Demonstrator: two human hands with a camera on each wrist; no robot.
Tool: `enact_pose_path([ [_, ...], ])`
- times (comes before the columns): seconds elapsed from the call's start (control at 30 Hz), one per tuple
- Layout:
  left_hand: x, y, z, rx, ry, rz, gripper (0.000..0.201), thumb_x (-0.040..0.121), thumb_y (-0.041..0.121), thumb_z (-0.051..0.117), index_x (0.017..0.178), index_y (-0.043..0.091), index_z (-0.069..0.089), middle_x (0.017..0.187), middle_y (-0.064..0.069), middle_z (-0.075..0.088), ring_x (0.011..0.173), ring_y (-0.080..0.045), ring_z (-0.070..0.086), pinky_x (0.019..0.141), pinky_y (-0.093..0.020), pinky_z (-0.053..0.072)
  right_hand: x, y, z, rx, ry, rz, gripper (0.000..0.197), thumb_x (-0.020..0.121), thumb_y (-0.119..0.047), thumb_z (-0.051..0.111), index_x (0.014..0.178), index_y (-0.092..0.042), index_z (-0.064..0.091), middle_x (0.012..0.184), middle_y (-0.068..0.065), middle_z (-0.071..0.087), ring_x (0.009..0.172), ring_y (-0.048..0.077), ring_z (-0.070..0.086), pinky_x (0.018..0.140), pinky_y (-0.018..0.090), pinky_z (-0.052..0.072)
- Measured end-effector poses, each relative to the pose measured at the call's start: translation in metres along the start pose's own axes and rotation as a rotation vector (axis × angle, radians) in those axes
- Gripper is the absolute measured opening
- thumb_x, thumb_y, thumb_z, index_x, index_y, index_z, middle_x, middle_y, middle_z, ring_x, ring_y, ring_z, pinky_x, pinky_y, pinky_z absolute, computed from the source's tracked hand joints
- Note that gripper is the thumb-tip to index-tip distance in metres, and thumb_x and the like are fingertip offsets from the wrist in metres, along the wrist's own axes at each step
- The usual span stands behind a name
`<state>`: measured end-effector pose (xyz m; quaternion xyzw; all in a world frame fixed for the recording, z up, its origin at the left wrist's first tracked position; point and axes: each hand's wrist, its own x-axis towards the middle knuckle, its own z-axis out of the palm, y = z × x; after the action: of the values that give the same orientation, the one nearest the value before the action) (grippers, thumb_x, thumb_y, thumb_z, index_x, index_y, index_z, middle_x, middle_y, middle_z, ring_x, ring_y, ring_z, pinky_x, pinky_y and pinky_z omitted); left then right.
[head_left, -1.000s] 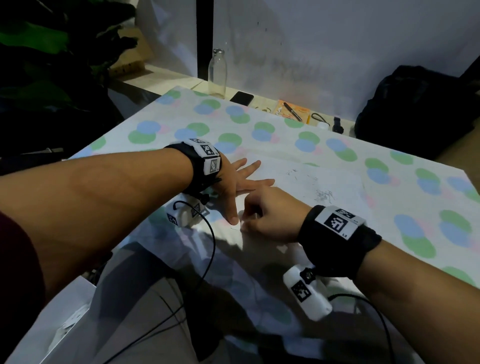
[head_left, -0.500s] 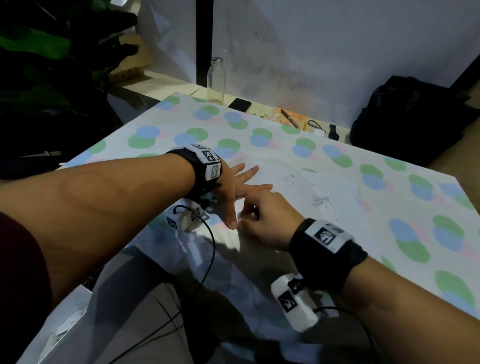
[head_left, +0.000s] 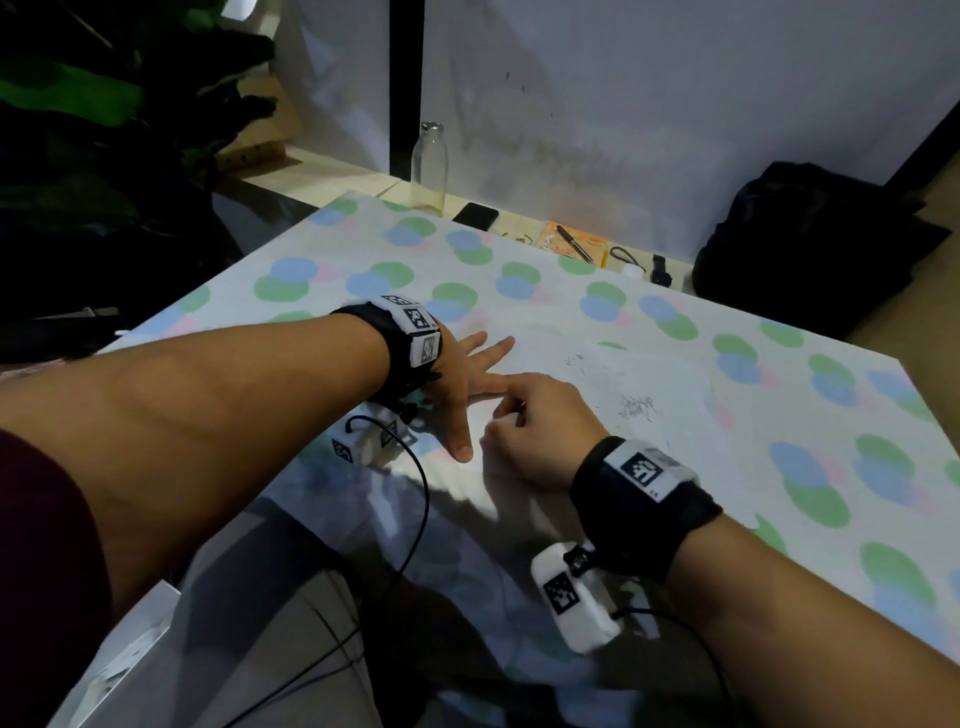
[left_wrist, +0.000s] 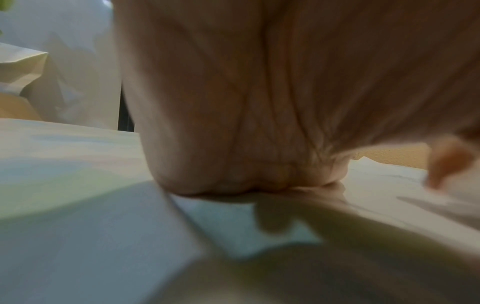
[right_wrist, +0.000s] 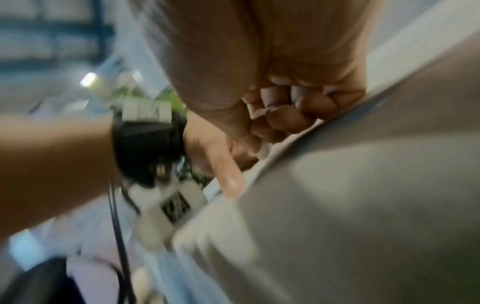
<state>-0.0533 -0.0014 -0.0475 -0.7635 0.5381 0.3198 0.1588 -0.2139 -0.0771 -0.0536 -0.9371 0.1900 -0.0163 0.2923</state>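
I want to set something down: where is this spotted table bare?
The far left corner of the white cloth with blue and green dots, before the clear glass bottle, is bare; so is the right side past the scribbled white paper sheet. Crowded: the near edge, where left hand and right hand meet on the sheet.
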Motion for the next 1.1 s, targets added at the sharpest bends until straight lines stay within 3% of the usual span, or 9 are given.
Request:
enact_pose_path([
  [0.17,-0.001,0.0,0.001,0.0,-0.011,0.008,0.135,0.063,0.069,0.082,0.143,0.064,-0.026,0.155,0.006,-0.047,0.147,-0.03,-0.036,0.113,-0.071,-0.011,0.002,0.035,-0.027,0.443,0.189,0.219,0.014,0.084,-0.018,0.071,0.083,-0.007,0.064,0.059,0.006,0.066,0.05,0.02,0.057,0.052,0.033,0.045],
  [0.27,-0.001,-0.002,-0.001,-0.012,-0.017,0.011,0.136,0.058,0.072,0.081,0.144,0.065,-0.025,0.155,0.007,-0.047,0.147,-0.029,-0.036,0.113,-0.071,-0.012,-0.004,0.033,-0.028,0.532,0.126,0.237,0.01,0.09,-0.012,0.067,0.092,-0.005,0.06,0.066,0.014,0.068,0.054,0.024,0.058,0.046,0.028,0.043],
  [0.47,0.003,0.0,0.004,0.07,0.038,0.005,0.132,0.07,0.065,0.081,0.147,0.06,-0.025,0.157,0.001,-0.044,0.148,-0.033,-0.033,0.119,-0.066,-0.006,-0.015,-0.003,0.001,1.021,-0.223,0.315,0.003,0.099,-0.002,0.058,0.099,-0.001,0.055,0.077,0.024,0.067,0.067,0.035,0.068,0.063,0.043,0.06],
  [0.67,0.005,-0.008,0.002,-0.023,-0.01,0.03,0.138,0.057,0.072,0.084,0.142,0.067,-0.024,0.156,0.008,-0.045,0.147,-0.027,-0.035,0.113,-0.074,-0.011,0.015,0.037,-0.033,0.852,0.491,0.368,0.013,0.087,-0.017,0.068,0.1,-0.014,0.065,0.087,0.008,0.078,0.088,0.029,0.075,0.086,0.049,0.061],
  [0.73,0.005,-0.008,0.003,-0.032,0.003,0.028,0.14,0.059,0.068,0.085,0.145,0.063,-0.024,0.157,0.009,-0.044,0.147,-0.025,-0.035,0.113,-0.072,-0.01,0.01,0.033,-0.032,1.1,0.399,0.389,0.013,0.096,-0.007,0.062,0.108,-0.009,0.06,0.089,0.014,0.075,0.086,0.033,0.073,0.085,0.05,0.061],
  [0.8,0.004,-0.005,0.002,-0.031,0.016,0.032,0.141,0.062,0.063,0.087,0.15,0.056,-0.024,0.157,0.008,-0.044,0.147,-0.026,-0.035,0.117,-0.068,-0.01,-0.004,0.009,-0.015,1.274,0.109,0.402,0.012,0.097,-0.001,0.059,0.105,-0.009,0.056,0.085,0.018,0.07,0.075,0.035,0.069,0.082,0.055,0.06],
  [0.87,0.006,-0.005,0.001,-0.025,0.014,0.016,0.143,0.064,0.061,0.087,0.152,0.049,-0.025,0.157,0.007,-0.044,0.147,-0.027,-0.035,0.119,-0.066,-0.009,-0.012,-0.008,0.006,1.295,-0.038,0.41,0.008,0.098,0.002,0.057,0.099,-0.006,0.057,0.082,0.018,0.069,0.068,0.029,0.069,0.077,0.046,0.06],
  [1.0,0.01,-0.009,0.004,-0.028,0.0,0.022,0.159,0.034,0.085,0.079,0.147,0.055,-0.03,0.156,0.013,-0.045,0.146,-0.025,-0.038,0.116,-0.072,-0.009,0.002,0.012,0.0,1.337,0.254,0.41,0.011,0.095,0.008,0.057,0.091,-0.001,0.059,0.079,0.019,0.068,0.069,0.027,0.066,0.085,0.045,0.056],
  [1.1,0.01,-0.011,0.003,-0.013,-0.019,0.014,0.157,0.037,0.083,0.077,0.145,0.055,-0.033,0.155,0.014,-0.045,0.147,-0.025,-0.036,0.115,-0.072,-0.009,0.01,0.053,-0.037,1.24,0.552,0.429,0.01,0.096,0.002,0.059,0.102,-0.006,0.061,0.087,0.018,0.072,0.07,0.021,0.065,0.077,0.036,0.055],
])
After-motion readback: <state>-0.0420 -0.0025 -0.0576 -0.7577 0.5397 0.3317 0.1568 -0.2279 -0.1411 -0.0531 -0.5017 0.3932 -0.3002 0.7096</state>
